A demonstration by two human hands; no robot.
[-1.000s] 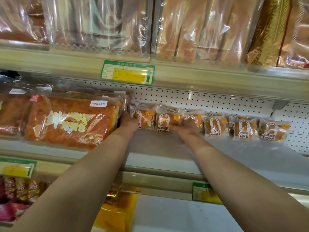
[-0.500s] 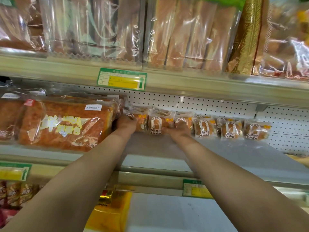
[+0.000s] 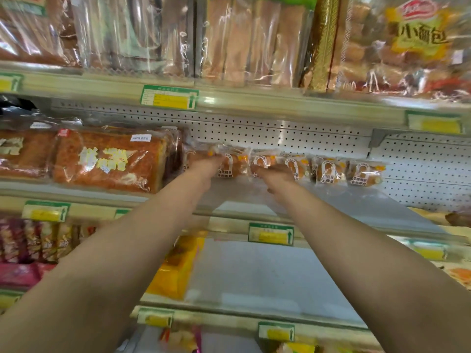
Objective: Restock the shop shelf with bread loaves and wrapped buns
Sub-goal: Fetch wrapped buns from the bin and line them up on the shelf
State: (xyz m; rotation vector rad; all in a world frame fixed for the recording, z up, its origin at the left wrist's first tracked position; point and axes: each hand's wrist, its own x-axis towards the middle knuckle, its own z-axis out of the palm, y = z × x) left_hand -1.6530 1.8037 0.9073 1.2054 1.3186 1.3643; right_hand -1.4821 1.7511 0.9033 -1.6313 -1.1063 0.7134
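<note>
A row of several small wrapped buns stands along the back of the middle shelf, from a bun between my hands to the rightmost bun. My left hand grips the leftmost bun, right beside a large wrapped bread loaf. My right hand holds the third bun, with its fingers curled over the bun's lower part. Both buns are mostly hidden by my hands. The view is blurred.
More wrapped loaves fill the shelf above, with a bag of small buns at the right. The perforated back panel is bare. Green and yellow price tags line the shelf edges. Snack packets and a yellow pack lie below.
The view has shifted so the shelf sits lower and further right in frame. Both hands stay on the same buns at the left end of the row.
</note>
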